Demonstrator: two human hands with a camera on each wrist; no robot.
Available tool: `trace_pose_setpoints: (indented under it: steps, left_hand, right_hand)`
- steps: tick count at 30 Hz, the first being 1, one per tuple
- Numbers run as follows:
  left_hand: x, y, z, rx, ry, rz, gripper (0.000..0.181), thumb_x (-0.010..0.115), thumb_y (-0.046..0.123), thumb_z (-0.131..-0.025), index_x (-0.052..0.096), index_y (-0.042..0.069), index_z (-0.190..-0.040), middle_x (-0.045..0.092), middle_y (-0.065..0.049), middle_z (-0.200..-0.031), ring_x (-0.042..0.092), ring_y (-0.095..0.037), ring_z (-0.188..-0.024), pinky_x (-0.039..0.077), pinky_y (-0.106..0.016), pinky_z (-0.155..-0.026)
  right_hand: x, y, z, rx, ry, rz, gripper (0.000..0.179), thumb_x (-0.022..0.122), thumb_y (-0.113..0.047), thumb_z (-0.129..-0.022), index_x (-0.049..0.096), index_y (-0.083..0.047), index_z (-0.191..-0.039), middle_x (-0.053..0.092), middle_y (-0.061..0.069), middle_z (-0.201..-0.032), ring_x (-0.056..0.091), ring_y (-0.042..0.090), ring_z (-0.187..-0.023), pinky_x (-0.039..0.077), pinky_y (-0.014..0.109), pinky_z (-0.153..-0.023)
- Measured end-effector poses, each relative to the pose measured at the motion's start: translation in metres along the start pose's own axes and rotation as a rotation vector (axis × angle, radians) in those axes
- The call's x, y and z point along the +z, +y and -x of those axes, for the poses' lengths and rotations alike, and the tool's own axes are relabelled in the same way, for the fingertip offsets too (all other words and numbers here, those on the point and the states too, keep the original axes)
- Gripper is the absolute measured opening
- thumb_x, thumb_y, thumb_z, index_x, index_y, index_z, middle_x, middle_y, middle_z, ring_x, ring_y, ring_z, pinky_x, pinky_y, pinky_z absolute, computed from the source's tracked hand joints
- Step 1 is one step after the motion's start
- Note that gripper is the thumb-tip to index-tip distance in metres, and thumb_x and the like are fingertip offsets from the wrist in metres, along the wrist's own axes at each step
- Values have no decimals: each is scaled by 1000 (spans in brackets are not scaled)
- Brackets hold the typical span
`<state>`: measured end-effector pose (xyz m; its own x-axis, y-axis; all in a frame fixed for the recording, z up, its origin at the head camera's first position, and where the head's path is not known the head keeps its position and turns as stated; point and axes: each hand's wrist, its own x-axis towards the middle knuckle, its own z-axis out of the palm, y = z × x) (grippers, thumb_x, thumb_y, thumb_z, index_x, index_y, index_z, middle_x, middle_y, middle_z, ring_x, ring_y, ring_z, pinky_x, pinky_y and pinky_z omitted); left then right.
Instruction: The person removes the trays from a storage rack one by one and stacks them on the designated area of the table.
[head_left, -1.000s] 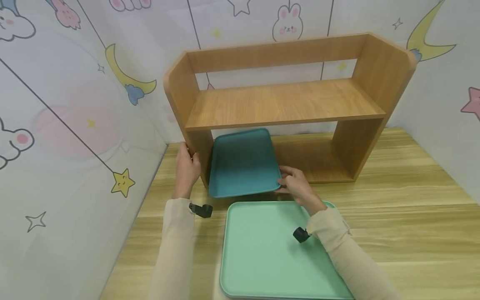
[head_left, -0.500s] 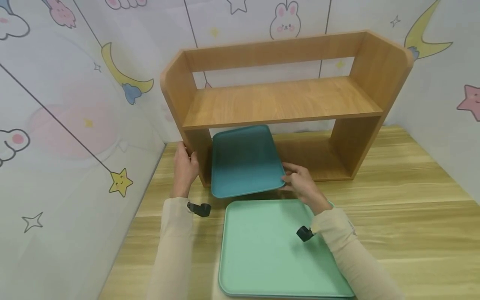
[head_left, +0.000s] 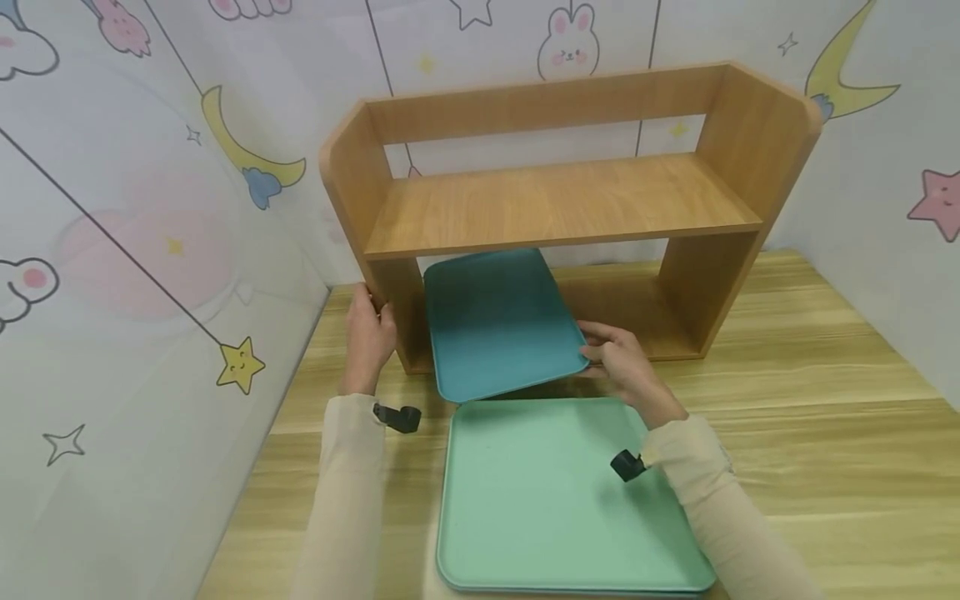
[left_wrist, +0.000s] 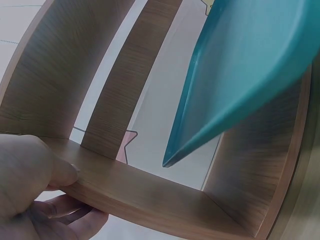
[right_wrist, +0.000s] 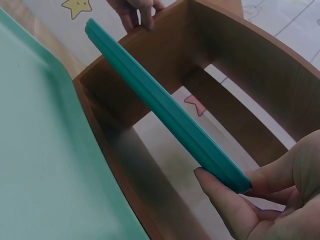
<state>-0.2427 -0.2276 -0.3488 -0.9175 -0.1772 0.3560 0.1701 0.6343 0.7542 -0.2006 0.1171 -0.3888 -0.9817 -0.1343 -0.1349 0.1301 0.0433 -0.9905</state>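
A blue-green tray (head_left: pixel 506 329) slants inside the lower left bay of a wooden shelf unit (head_left: pixel 570 200), its near edge sticking out of the front. My right hand (head_left: pixel 628 367) pinches the tray's near right corner between thumb and fingers; the right wrist view shows the tray (right_wrist: pixel 165 107) edge-on and raised off the bottom board. At the unit's left side, my left hand (head_left: pixel 371 337) grips the front edge of the side panel. Thumb and fingers lie on opposite faces of that panel (left_wrist: pixel 135 192) in the left wrist view.
A light green tray (head_left: pixel 573 492) lies on the wood-grain table (head_left: pixel 840 467) in front of the shelf, partly under my right forearm, with another edge showing beneath it. Walls with cartoon prints (head_left: pixel 150 275) stand at the left, back and right.
My right hand has moved to the right, drawing the blue-green tray's near end right and slightly toward me, so the tray has turned. My left hand stays on the side panel.
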Motion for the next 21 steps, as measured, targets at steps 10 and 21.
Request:
trace_pose_setpoints:
  steps: [10,21]
  left_hand:
    - [0,-2,-1,-1,-6,1,32,44,8,-98,38,-3,-128,48,-25,-128,52,-38,-118,48,-50,-95]
    - [0,-1,-2,-18,-21,0,32,44,9,-98,38,-2,-128,49,-24,-128,52,-38,-118,48,-50,-95]
  right_hand:
    - [-19,4,7,-10,-3,50,50,44,-1,-97,36,-3,-146,47,17,-120,62,9,-82,54,36,-84]
    - [-36,8,19,-5,-21,66,48,44,-4,-98,38,-4,-145,47,20,-130,65,7,-84,55,31,-81]
